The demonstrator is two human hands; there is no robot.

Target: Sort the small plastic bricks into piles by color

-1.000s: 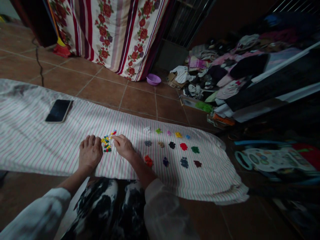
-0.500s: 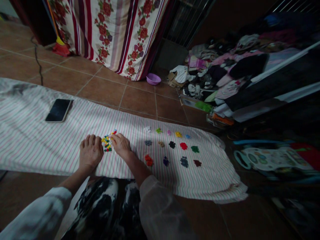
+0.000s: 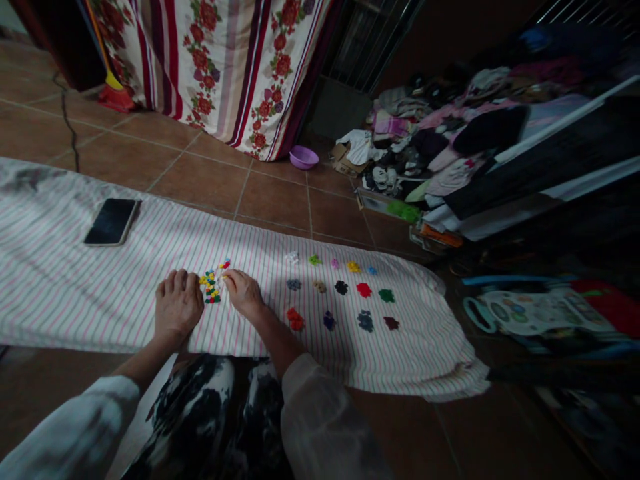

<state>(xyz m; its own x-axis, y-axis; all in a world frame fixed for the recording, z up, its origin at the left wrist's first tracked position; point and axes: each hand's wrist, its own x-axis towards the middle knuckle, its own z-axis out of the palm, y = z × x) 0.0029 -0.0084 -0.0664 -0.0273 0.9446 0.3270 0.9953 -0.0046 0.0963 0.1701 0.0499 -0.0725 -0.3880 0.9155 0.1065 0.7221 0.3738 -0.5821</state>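
Small coloured pieces point(image 3: 213, 293), mostly yellow, green and red, lie close together on the striped cloth point(image 3: 190, 233). They are too small to tell their exact kind. My left hand point(image 3: 179, 303) rests palm down at their left edge, fingers stretched out. At their right side my right hand point(image 3: 243, 293) has thumb and forefinger pinched together, with a tiny yellowish spot at the tips; whether it is held I cannot tell. Just above the fingertips is a short slanting row of red, blue and yellow pieces point(image 3: 226, 264).
To the right, small piles sorted by colour stand in rows, among them a red pile point(image 3: 364, 290), an orange pile point(image 3: 295, 319) and a green pile point(image 3: 386, 295). A phone point(image 3: 113, 222) lies at the left. A purple basin point(image 3: 304, 158) is on the tiled floor beyond.
The whole view has shifted slightly. My right hand stays at the right side of the pieces, its fingertips slightly lower against the slanting row. My left hand keeps its place.
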